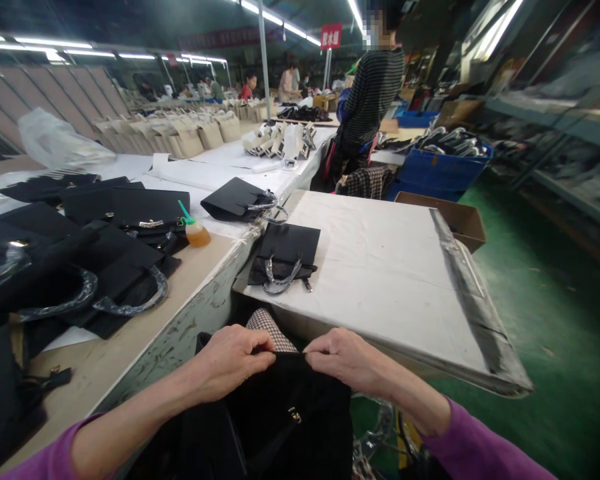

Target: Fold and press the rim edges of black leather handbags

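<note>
A black handbag [305,400] with a small gold-coloured metal fitting lies in my lap, below the table's near edge. Its upper edge is pinched by my left hand [237,360] on one side and my right hand [343,360] on the other, with a short stretch of edge between them. Both hands are closed, thumbs against the fingers. Past them, a black handbag with plastic-wrapped handles [290,250] rests on the white-covered table [380,267]. Another black bag [237,199] sits on the long table behind it.
Several black bags [115,260] are heaped on the left, beside a glue bottle [197,233] with a green nozzle. Cream bags [180,137] stand in rows farther back. A person in a striped top [377,83] stands beyond the table, near a blue bin [437,170] and a cardboard box [455,217].
</note>
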Demonstrator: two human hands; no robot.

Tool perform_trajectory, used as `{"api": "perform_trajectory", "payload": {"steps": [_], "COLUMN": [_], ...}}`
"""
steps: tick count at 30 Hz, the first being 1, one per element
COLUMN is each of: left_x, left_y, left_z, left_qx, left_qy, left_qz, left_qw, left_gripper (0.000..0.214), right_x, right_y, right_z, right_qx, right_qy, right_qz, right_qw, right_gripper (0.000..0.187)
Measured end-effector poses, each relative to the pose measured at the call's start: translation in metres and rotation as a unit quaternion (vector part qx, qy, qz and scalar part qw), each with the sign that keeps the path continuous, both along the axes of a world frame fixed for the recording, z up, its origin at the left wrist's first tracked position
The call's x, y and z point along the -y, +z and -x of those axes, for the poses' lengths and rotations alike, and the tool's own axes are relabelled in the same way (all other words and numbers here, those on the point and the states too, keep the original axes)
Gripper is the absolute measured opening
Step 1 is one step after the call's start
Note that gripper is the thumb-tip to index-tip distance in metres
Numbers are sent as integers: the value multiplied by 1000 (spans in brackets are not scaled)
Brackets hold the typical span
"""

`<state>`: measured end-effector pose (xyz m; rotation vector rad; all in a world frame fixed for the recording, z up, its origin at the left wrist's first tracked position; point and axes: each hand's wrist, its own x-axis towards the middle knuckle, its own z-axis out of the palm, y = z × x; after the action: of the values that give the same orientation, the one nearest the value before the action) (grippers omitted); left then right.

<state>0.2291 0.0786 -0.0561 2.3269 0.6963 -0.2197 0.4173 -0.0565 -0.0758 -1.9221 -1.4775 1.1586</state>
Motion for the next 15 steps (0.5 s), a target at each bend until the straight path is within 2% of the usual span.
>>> {"api": "perform_trajectory", "payload": {"steps": [3,6,10,12,15], "left_x": [-2,-2,-2,-6,-21], "left_y": [0,-1,-8,-11,-12], "left_z": [0,-2,-5,-3,12], "left_qx": [9,18,53,83,99], "left_qy": [1,-1,2,14,20], "left_qz": [6,14,27,47,142], "left_qw": [1000,1000,998,995,985], "left_gripper": [20,20,13,13,19], "right_x": [18,22,-2,-20,-38], "right_y": [4,20,33,27,10], "right_z": [-20,-23,13,37,59], "right_qx": [-23,11,68,60,47], "right_qy": [10,48,42,31,32], "right_qz": [13,-6,-90,-109,-103], "right_qw": [1000,999,993,992,993], "right_gripper": [24,26,27,37,42]}}
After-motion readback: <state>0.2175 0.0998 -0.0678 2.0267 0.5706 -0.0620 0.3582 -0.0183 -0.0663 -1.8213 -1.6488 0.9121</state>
